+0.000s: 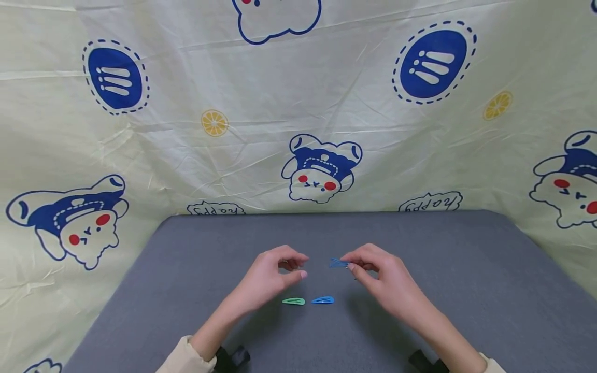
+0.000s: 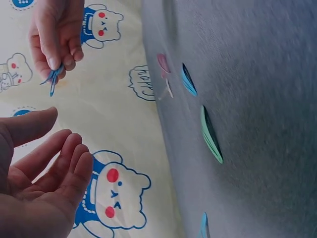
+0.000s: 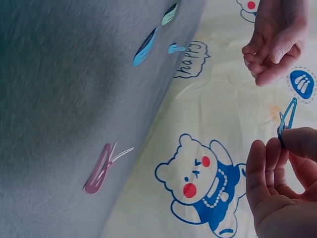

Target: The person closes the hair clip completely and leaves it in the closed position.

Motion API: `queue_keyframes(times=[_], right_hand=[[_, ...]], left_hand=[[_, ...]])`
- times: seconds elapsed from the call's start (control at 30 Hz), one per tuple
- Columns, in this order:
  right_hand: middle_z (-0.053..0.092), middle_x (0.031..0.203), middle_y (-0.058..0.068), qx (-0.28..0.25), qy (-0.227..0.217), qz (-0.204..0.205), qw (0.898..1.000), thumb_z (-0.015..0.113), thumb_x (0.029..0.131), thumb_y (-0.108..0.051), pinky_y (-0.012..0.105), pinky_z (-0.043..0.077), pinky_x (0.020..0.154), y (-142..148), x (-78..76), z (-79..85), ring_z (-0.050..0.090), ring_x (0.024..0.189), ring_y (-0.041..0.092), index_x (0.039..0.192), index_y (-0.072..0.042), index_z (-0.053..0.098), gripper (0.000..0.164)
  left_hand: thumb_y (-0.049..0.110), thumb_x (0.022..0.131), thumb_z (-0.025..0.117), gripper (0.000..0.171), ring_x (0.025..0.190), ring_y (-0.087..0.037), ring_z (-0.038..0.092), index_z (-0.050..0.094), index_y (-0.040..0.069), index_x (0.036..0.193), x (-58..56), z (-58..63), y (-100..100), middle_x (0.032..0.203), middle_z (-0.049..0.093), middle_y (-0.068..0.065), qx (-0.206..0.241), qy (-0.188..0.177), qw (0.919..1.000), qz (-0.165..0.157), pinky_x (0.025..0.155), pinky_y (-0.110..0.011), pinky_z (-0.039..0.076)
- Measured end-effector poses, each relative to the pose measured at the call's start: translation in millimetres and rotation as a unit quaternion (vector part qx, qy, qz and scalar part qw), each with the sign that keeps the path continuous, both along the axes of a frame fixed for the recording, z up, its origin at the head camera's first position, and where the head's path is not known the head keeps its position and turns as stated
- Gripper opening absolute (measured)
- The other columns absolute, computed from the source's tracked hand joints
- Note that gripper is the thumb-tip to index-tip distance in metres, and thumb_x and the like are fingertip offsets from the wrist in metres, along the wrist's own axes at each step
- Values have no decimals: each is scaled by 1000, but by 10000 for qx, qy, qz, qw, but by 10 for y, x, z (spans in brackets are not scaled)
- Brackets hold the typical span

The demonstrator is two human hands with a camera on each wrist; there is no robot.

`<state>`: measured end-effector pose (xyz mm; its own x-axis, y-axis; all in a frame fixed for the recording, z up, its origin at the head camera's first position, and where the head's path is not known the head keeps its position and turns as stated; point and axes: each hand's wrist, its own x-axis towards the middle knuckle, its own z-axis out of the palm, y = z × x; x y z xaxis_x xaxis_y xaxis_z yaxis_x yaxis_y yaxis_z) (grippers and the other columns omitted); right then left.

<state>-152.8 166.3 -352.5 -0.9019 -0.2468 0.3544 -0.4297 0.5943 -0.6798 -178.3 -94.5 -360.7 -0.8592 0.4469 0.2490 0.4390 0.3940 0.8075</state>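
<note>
Between thumb and fingers, my right hand (image 1: 384,277) pinches a blue snap hair clip (image 1: 338,263) above the table. Its two arms stand spread apart, as the right wrist view shows on the same blue clip (image 3: 290,114). Facing it, my left hand (image 1: 275,272) is raised with fingers loosely bent and holds nothing; a gap separates it from the clip. Below the hands, a green hair clip (image 1: 294,301) and a second blue hair clip (image 1: 323,300) lie side by side on the grey table.
A pink hair clip (image 3: 98,173) with its arms spread lies on the table (image 1: 210,243), hidden behind my right hand in the head view. Another blue clip (image 2: 204,225) appears low in the left wrist view. Behind the table hangs a printed cream cloth (image 1: 261,166).
</note>
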Motion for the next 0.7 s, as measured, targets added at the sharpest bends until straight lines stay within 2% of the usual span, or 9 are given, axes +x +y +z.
queue_keyframes(times=[0.3, 0.43, 0.7], right_hand=[[62, 96, -15, -165, 296, -46, 9994, 70, 91, -4, 29, 54, 76, -49, 213, 36, 60, 83, 6, 101, -29, 73, 27], [62, 96, -14, -183, 365, -13, 9992, 70, 91, -3, 28, 53, 69, -72, 265, 51, 59, 80, 7, 101, -27, 73, 27], [60, 95, -16, -148, 611, 148, 9979, 71, 88, 0, 25, 49, 59, -122, 311, 40, 55, 76, 7, 100, -28, 73, 30]], left_hand=[[18, 89, 74, 22, 94, -11, 60, 73, 20, 111, 224, 51, 46, 102, 64, 17, -27, -55, 10000, 51, 86, -30, 50], [18, 89, 75, 22, 94, -10, 60, 73, 21, 110, 262, 59, 65, 102, 63, 17, -67, -2, 10000, 43, 85, -30, 50], [20, 86, 78, 27, 94, -10, 57, 72, 21, 113, 323, 86, 98, 102, 62, 18, -145, 381, 9992, 62, 84, -30, 49]])
